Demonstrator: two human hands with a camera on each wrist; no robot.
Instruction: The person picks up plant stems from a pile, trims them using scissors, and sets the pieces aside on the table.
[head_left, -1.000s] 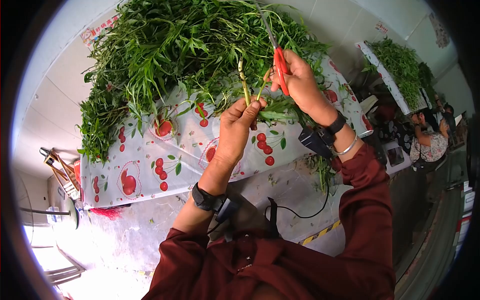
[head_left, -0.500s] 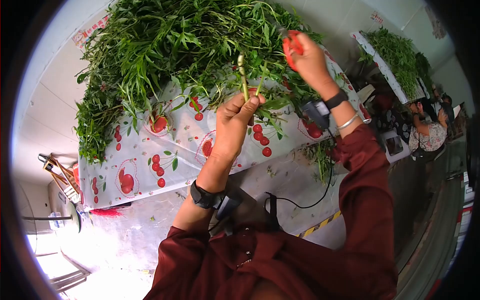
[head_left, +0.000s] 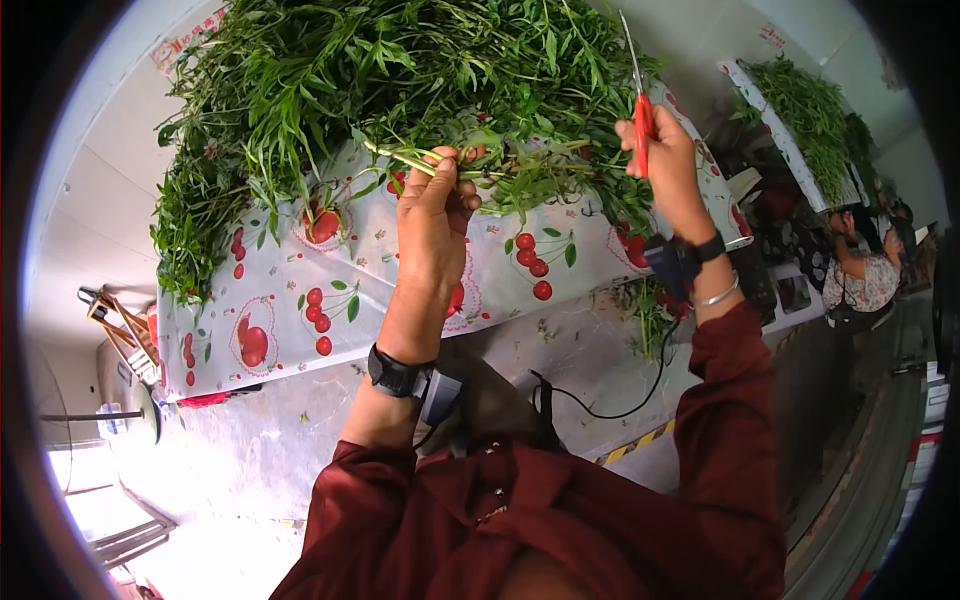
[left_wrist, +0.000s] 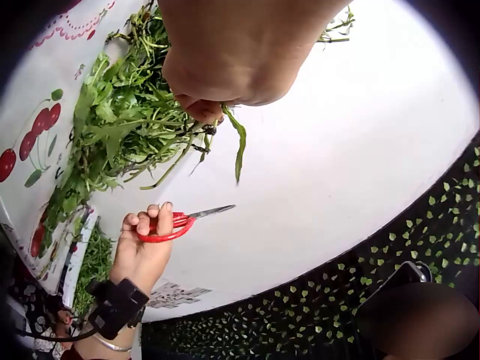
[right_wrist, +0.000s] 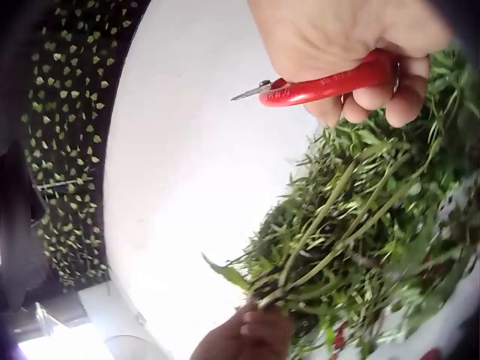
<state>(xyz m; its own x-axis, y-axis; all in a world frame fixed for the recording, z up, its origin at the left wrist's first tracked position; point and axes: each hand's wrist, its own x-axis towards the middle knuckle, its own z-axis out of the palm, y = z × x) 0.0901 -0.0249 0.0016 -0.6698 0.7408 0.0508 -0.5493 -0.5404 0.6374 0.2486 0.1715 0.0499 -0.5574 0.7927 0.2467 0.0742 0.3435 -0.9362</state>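
Observation:
In the head view my left hand [head_left: 430, 225] pinches pale green stems [head_left: 398, 153] of a leafy plant between thumb and fingers, over the near side of a big heap of greens [head_left: 400, 70]. To its right, my right hand [head_left: 672, 165] grips red-handled scissors [head_left: 643, 125], blades pointing up and away. The right wrist view shows the red handle [right_wrist: 322, 88] lying in the curled fingers, with the stems [right_wrist: 322, 262] in the left hand [right_wrist: 247, 334] below. In the left wrist view a narrow leaf [left_wrist: 238, 146] hangs beneath the left hand [left_wrist: 232, 60].
A white tablecloth [head_left: 275, 290] with red fruit prints covers the table under the heap. Greens also lie on a second table [head_left: 800, 125] at far right, near another person [head_left: 860, 270]. A black cable [head_left: 610, 412] hangs by my legs, and cut leaves [head_left: 640, 310] hang near the table edge.
The right hand has drawn away from the left, to the right, with the scissors. The left hand has shifted left and up, and its stems have tipped from upright to nearly level.

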